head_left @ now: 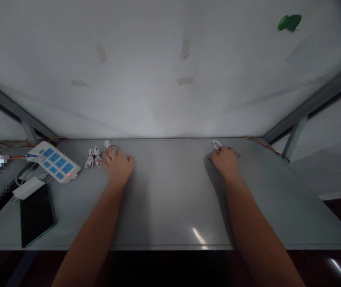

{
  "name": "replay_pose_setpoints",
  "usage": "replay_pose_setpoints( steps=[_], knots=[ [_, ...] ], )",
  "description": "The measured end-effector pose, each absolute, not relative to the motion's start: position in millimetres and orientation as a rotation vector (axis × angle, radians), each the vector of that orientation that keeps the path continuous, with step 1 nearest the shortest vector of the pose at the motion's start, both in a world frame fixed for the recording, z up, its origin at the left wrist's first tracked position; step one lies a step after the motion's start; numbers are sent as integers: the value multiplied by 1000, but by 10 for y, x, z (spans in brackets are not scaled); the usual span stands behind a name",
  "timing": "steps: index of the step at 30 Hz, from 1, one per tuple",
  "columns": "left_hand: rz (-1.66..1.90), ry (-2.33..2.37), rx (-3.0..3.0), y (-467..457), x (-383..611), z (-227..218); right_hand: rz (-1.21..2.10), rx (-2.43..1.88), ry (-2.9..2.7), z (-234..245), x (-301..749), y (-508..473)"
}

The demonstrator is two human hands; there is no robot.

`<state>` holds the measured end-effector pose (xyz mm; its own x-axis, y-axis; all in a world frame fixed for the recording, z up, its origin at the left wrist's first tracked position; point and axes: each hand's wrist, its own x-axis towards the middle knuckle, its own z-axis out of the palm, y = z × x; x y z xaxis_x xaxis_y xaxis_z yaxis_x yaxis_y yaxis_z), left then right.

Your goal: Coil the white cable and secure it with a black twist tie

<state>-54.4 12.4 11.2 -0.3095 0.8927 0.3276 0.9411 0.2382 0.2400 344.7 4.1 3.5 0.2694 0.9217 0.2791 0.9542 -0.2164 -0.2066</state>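
My left hand (117, 164) rests at the back left of the grey table, fingers spread, thumb out to the right. Just left of its fingertips lie small white coiled cables (89, 161), bound with dark ties. One more white coil (107, 144) sits behind the fingers, near the wall. Over at the back right, my right hand (226, 160) is closed on a white cable bundle (215, 144), whose loops stick out beyond the fingers toward the wall. A short dark tie end shows by the thumb; the rest of the bundle is hidden under the hand.
A white power strip (57, 161) with blue sockets and a lit red light stands on the left. In front of it are a white charger (28, 188) and a dark tablet (38, 215). A white wall (158, 99) closes off the back; metal frame bars (308, 107) flank the table.
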Motion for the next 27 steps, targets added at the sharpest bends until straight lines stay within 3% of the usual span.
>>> replay_pose_setpoints(
  steps=[6,11,16,27],
  knots=[
    [-548,-2175,-2002,76,-282,56,92,-1807,-2051,123,2834,4],
    [-643,-1748,-2663,59,-140,86,426,-1333,-2194,231,2456,-164],
    [-737,-1363,-3081,8,-63,105,323,-1234,-2344,264,2352,-201],
    [-726,-1344,-3155,-35,-9,104,344,-1209,-2390,161,2203,-129]
  ],
)
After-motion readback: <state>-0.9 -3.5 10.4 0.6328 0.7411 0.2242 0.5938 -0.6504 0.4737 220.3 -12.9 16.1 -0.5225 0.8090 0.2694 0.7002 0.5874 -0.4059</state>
